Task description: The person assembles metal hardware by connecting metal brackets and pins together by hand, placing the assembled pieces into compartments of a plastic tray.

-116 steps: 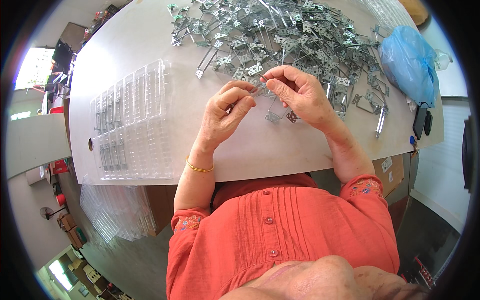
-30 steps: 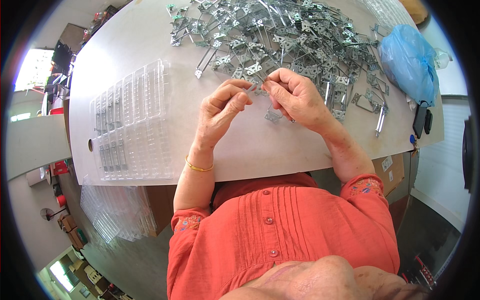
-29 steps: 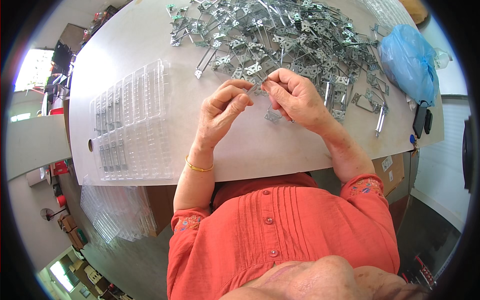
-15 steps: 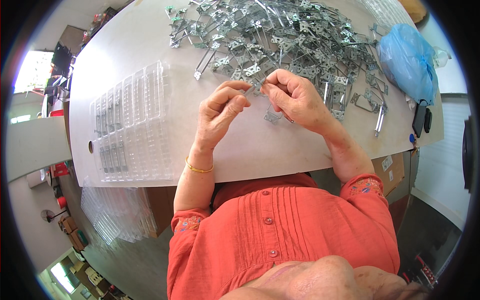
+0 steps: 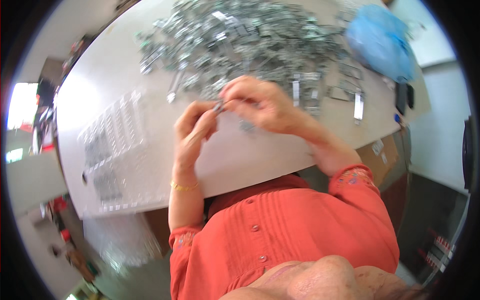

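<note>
Thumb and fingers of my left hand [image 5: 194, 125] are closed on a small metal piece [image 5: 218, 106]. The fingertips of my right hand [image 5: 262, 106] pinch at that piece's other side, and a glint of metal shows beneath its curled fingers. Blur hides the piece's exact shape. Just beyond my hands spreads a large heap of silvery wire-and-plate metal brackets [image 5: 240, 42]. One loose bracket [image 5: 247, 126] lies on the table under my right hand. To the left rests a clear plastic tray [image 5: 122, 127] with slots, some of them holding grey metal parts [image 5: 107, 185].
A blue plastic bag [image 5: 380, 42] sits at the table's right, with a black object [image 5: 401, 97] beside it. Several brackets [image 5: 345, 92] lie apart from the heap there. Clear plastic sheets or trays [image 5: 117, 240] are below the table's left edge; a cardboard box [image 5: 382, 160] stands below its right.
The whole view has shifted and turned slightly, blurring the scene. My two hands remain together at the near edge of the heap, fingertips now closer around the small metal piece.
</note>
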A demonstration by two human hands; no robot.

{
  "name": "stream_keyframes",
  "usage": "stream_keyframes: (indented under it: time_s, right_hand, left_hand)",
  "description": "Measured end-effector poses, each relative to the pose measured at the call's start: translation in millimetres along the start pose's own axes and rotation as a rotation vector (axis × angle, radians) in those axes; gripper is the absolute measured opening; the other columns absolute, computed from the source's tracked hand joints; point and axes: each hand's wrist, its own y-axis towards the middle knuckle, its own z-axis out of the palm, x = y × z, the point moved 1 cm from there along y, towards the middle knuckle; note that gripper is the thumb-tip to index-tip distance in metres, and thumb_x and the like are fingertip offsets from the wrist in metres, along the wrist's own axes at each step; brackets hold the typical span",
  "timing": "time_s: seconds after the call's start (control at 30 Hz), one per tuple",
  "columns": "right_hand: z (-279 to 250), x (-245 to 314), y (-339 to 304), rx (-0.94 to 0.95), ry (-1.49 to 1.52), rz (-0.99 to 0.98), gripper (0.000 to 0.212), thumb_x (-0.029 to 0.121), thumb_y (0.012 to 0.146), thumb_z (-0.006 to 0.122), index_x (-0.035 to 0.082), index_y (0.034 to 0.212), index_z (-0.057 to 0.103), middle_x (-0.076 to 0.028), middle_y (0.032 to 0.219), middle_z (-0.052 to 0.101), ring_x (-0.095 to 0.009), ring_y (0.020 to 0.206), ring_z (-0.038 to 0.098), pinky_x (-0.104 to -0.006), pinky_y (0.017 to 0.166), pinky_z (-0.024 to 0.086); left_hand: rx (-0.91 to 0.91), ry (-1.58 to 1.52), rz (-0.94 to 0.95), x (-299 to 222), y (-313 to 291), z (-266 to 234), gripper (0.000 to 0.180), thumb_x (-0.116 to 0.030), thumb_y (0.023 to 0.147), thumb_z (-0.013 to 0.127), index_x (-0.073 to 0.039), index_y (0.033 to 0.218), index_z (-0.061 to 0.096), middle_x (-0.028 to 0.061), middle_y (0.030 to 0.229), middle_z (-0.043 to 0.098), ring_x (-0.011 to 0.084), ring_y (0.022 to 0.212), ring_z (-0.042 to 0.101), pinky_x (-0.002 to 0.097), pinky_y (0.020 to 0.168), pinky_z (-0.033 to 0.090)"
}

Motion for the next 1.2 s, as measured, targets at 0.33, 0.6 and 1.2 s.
stream_keyframes:
  time_s: [0.33, 0.6, 1.2]
  right_hand:
    - [-4.9, -1.2, -0.2, -0.121, 0.02, 0.136, 0.011, 0.011, 0.091, 0.066, 0.0, 0.094, 0.064, -0.01, 0.094, 0.063, -0.017, 0.084, 0.067, -0.0306, 0.07, 0.053]
    - [4.1, -6.9, 3.9, -0.175, 0.635, 0.369, 0.015, 0.014, 0.094, 0.062, 0.0, 0.092, 0.064, -0.008, 0.08, 0.07, -0.013, 0.071, 0.069, -0.0273, 0.065, 0.055]
    - [27.7, -13.7, 2.3, 0.007, 0.943, 0.469, 0.016, 0.011, 0.096, 0.061, -0.004, 0.092, 0.059, -0.013, 0.082, 0.069, -0.02, 0.071, 0.072, -0.0311, 0.064, 0.061]
  left_hand:
    - [0.127, -0.242, 0.143, 2.8, 1.1, 1.8, 0.05, -0.022, 0.095, 0.065, 0.007, 0.13, 0.045, 0.028, 0.123, 0.058, 0.0225, 0.08, 0.065, 0.0251, 0.05, 0.054]
    - [0.15, -0.232, 0.254, 12.3, -4.2, -9.8, 0.081, -0.012, 0.084, 0.078, 0.002, 0.148, 0.029, 0.0277, 0.136, 0.049, 0.0267, 0.093, 0.068, 0.0256, 0.062, 0.062]
    - [0.044, -0.085, 0.419, 22.1, 3.6, -28.2, 0.074, -0.057, 0.089, 0.066, -0.003, 0.135, 0.045, 0.0146, 0.13, 0.056, 0.0269, 0.115, 0.056, 0.0402, 0.099, 0.046]
